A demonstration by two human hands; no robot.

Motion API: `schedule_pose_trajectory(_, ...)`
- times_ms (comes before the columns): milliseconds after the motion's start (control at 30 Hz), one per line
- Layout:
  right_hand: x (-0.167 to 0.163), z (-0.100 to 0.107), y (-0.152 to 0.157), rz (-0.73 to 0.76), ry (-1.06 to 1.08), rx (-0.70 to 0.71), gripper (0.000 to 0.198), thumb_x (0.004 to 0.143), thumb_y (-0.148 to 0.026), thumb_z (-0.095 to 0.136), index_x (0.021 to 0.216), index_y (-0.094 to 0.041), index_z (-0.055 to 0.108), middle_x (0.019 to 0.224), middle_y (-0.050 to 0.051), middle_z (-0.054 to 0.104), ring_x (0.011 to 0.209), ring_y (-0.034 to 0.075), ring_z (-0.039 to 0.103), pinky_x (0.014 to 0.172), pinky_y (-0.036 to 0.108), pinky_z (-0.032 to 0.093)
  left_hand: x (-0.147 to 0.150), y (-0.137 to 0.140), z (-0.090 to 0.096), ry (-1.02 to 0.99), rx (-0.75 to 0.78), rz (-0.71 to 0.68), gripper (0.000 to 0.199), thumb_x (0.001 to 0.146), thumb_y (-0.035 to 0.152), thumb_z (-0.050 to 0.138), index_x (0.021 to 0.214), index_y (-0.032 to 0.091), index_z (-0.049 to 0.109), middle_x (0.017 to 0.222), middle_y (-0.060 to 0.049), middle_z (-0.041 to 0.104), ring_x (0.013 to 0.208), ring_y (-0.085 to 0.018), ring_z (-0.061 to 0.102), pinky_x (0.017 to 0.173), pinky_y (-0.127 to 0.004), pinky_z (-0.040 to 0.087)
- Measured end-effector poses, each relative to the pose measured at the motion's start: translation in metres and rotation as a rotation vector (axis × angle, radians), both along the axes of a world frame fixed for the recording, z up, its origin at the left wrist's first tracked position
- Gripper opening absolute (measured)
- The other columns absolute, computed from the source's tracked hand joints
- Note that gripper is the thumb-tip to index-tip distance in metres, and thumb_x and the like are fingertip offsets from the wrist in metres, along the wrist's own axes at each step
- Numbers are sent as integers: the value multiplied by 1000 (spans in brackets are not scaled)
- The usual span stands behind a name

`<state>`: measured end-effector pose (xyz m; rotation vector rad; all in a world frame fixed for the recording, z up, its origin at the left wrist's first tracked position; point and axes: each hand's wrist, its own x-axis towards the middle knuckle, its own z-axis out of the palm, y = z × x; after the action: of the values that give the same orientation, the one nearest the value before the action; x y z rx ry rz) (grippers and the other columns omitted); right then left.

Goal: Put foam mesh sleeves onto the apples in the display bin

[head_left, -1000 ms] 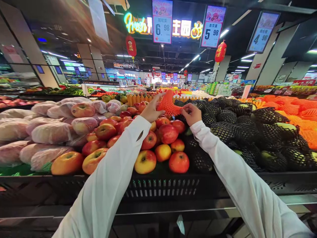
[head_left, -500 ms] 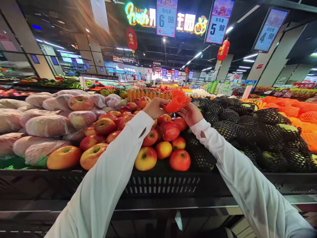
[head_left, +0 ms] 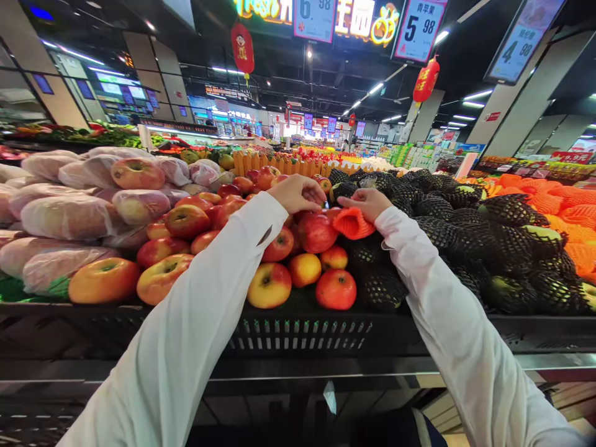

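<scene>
An orange foam net sleeve (head_left: 354,223) hangs under my right hand (head_left: 369,203), whose lower fingers curl against it. The right forefinger and thumb reach left. My left hand (head_left: 300,194) hovers over the red apples (head_left: 316,232), holding nothing I can see, with thumb and fingers a little apart. A narrow gap separates the two sets of fingertips. Below them a red and yellow apple (head_left: 269,285) and a redder apple (head_left: 336,288) sit at the front of the black crate (head_left: 305,335). The sleeve's opening faces left and looks hollow.
Melons or similar fruit in black foam nets (head_left: 437,214) are heaped on the right, with orange netted fruit (head_left: 535,198) beyond. Large wrapped apples (head_left: 69,217) fill the left. A low wooden fence (head_left: 279,166) runs behind the apples; price signs (head_left: 421,28) hang overhead.
The orange foam net sleeve has dropped from between both hands to beneath my right hand. My left hand has let go of it. The view has tilted slightly downward.
</scene>
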<state>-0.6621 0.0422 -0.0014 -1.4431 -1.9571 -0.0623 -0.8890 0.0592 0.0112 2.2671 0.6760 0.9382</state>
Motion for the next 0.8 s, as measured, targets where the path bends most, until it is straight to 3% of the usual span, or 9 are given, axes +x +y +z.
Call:
schedule_pose_trajectory(133, -4, 1, -15, -194, -177, -149, 57, 70, -79, 59, 62, -23, 54, 68, 8, 66, 70, 24, 62, 69, 38, 49, -1, -2, 1, 23, 21, 7, 26, 59, 26, 85, 79, 13, 75, 74, -3, 72, 74, -16, 67, 85, -39, 57)
schedule_pose_trajectory(333, -18, -3, -17, -151, -294, -182, 51, 75, -71, 63, 89, -22, 65, 92, 13, 74, 84, 30, 66, 73, 39, 48, -1, -6, 2, 28, -2, 43, 27, 59, 26, 85, 80, 12, 75, 75, -3, 72, 74, -16, 67, 86, -40, 57)
schedule_pose_trajectory(533, -15, -7, -8, -88, -122, -361, 38, 71, -62, 72, 75, -24, 71, 78, 4, 74, 72, 22, 64, 66, 33, 47, -1, -5, 2, 28, 1, 23, 28, 59, 28, 85, 80, 13, 74, 74, -3, 72, 73, -16, 66, 86, -40, 57)
schedule_pose_trajectory(700, -22, -11, -16, -193, -78, -175, 46, 72, -68, 66, 76, -22, 70, 83, 10, 74, 80, 28, 67, 72, 39, 50, -2, -5, 0, -5, 36, 47, 37, 57, 32, 86, 85, 13, 72, 85, -6, 73, 80, -17, 66, 86, -40, 57)
schedule_pose_trajectory(800, -22, -7, -23, -187, 57, 116, 52, 73, -67, 65, 96, -21, 71, 91, 11, 75, 87, 32, 69, 79, 44, 52, -1, -7, -1, -76, 27, 63, 49, 55, 27, 87, 99, 14, 69, 100, -8, 71, 86, -18, 67, 87, -40, 57)
